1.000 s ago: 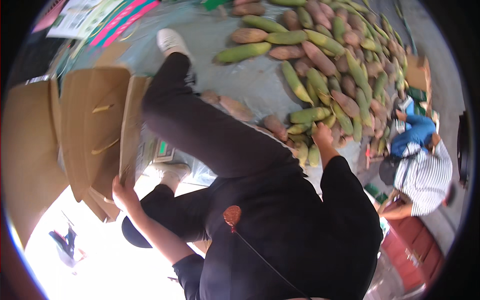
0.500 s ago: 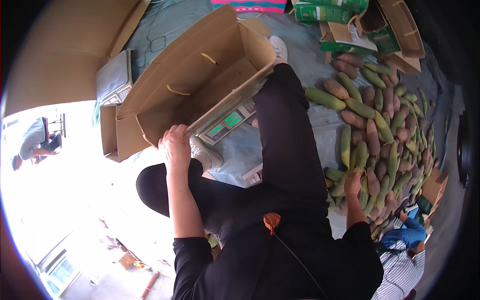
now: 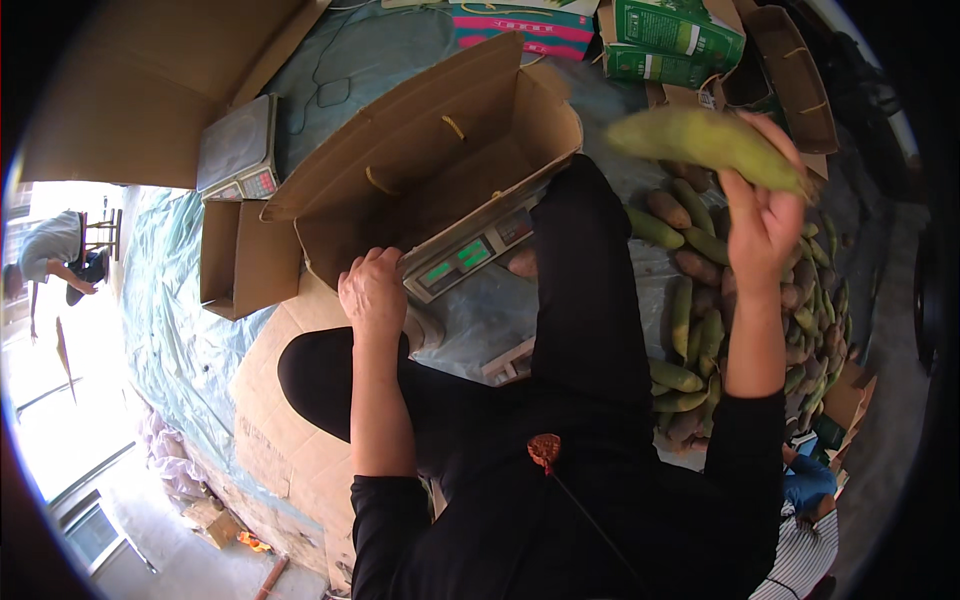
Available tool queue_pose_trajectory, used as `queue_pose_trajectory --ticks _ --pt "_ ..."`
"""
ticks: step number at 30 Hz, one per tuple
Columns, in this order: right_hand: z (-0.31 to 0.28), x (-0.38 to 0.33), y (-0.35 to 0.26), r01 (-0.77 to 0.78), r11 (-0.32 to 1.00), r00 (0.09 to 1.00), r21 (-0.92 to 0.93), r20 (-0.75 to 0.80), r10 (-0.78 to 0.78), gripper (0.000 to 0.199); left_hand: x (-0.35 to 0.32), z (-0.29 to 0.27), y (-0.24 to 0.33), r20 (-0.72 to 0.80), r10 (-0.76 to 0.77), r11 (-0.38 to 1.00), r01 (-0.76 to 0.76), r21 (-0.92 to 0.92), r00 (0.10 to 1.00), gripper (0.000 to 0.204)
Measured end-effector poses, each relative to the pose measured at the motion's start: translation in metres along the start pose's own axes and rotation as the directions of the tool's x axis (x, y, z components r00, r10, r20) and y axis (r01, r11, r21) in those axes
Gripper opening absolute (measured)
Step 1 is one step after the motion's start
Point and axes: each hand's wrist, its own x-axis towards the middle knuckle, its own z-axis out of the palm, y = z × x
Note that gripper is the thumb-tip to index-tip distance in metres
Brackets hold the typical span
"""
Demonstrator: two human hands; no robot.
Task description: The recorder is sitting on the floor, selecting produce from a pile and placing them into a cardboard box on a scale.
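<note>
My right hand (image 3: 765, 225) is raised on the right, closed around one end of a long green radish (image 3: 700, 140), which is blurred by motion. At the near left corner of an open cardboard gift box (image 3: 400, 195), my left hand (image 3: 373, 290) grips the edge with its fingers bent over it. The box has yellow cord handles and rests tilted over a weighing scale (image 3: 465, 258) with a lit green display. The box's inside is in shadow. Below the raised hand lies a large pile of green radishes and reddish-brown roots (image 3: 700, 265).
A second scale (image 3: 238, 150) sits on a small open carton (image 3: 235, 260) at the left. Green printed boxes (image 3: 675, 40) and a pink and blue box (image 3: 525, 30) stand at the back. Flattened cardboard (image 3: 290, 400) covers sheeting. Other people are at far left and lower right.
My right hand has risen from the pile and moved up and forward with a green radish in it. My left hand stays on the box corner. The view has shifted slightly.
</note>
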Motion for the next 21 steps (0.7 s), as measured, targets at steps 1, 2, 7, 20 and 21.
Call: queue_pose_trajectory --ticks 1,2,7,20,21 --pt "0.016 0.015 -0.007 0.027 1.000 0.999 0.003 0.022 -0.027 0.033 0.000 -0.001 0.000 -0.003 0.005 1.000 -0.005 -0.002 1.000 0.010" --pt "0.034 0.026 -0.009 0.143 0.989 0.988 -0.034 0.062 -0.141 0.036 0.000 -0.002 0.001 0.014 -0.003 1.000 0.003 0.001 1.000 0.010" --pt "0.131 0.037 -0.009 0.186 0.981 0.938 -0.044 0.307 -0.164 0.039 0.004 -0.001 0.007 0.032 0.025 0.999 -0.024 -0.029 0.999 0.010" --pt "0.194 0.030 -0.002 0.091 0.966 0.727 -0.242 0.679 0.102 0.035 0.004 -0.001 0.005 0.110 0.006 1.000 -0.003 -0.027 0.994 0.019" --pt "0.171 0.029 0.001 -0.006 0.981 0.750 -0.195 0.648 0.133 0.037 0.006 0.000 0.007 0.117 0.023 0.999 -0.020 -0.029 0.993 0.019"
